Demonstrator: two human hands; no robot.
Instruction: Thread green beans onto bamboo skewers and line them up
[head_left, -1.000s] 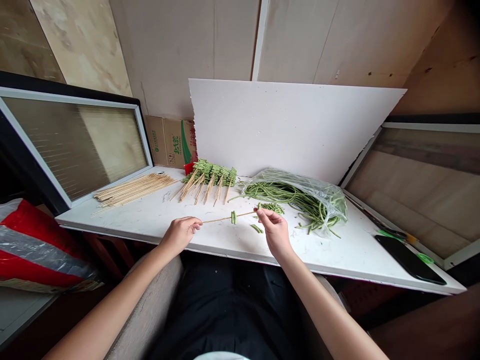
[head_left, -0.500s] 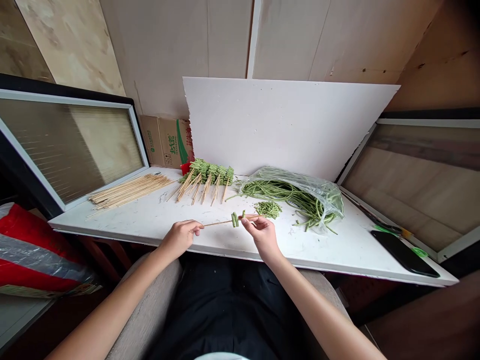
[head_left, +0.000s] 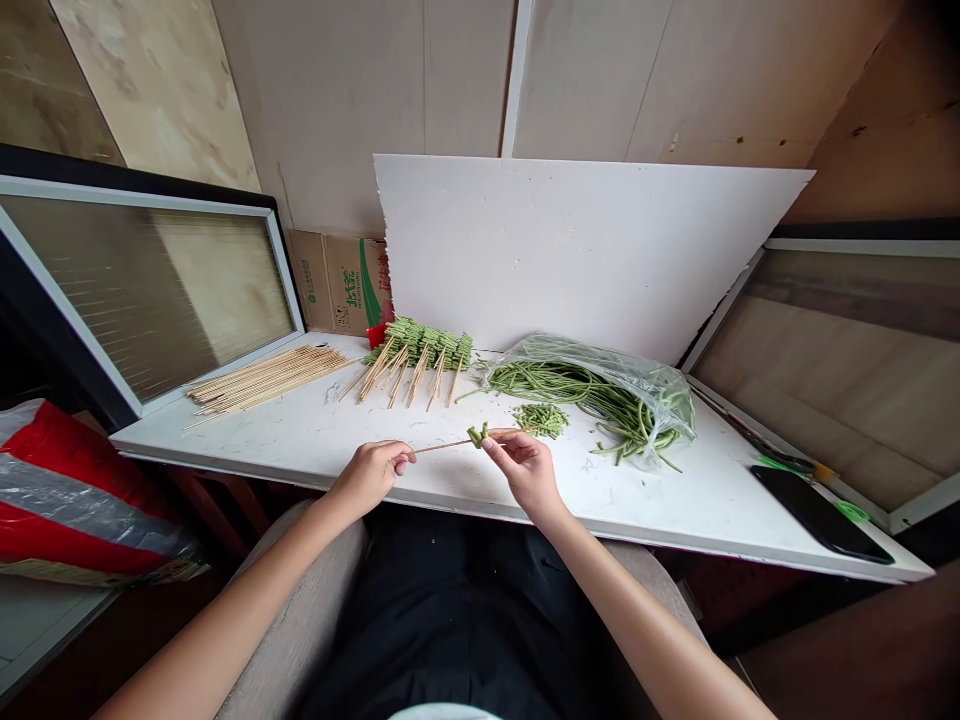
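Observation:
Near the table's front edge, my left hand (head_left: 377, 472) is closed on one end of a thin wooden skewer (head_left: 444, 445). Short pieces of green bean (head_left: 476, 436) sit on the skewer toward its right end. My right hand (head_left: 521, 462) pinches at those pieces, thumb against fingers; its fingers partly hide the bean piece and the skewer's tip. Just beyond the right hand lies a small heap of cut green bean pieces (head_left: 541, 420). Farther back, a stack of filled bean skewers (head_left: 427, 345) rests with bare sticks pointing toward me.
Loose bare skewers (head_left: 266, 380) lie at the left. A clear plastic bag (head_left: 600, 352) holds long green beans (head_left: 585, 388). Scissors (head_left: 780, 455) and a black phone (head_left: 821, 512) lie at the right. A white board (head_left: 592, 250) and cardboard box (head_left: 341, 285) stand behind.
My right hand's bean piece has come up against the pieces on the skewer, which have tilted and bunched together. The whole view has shifted slightly.

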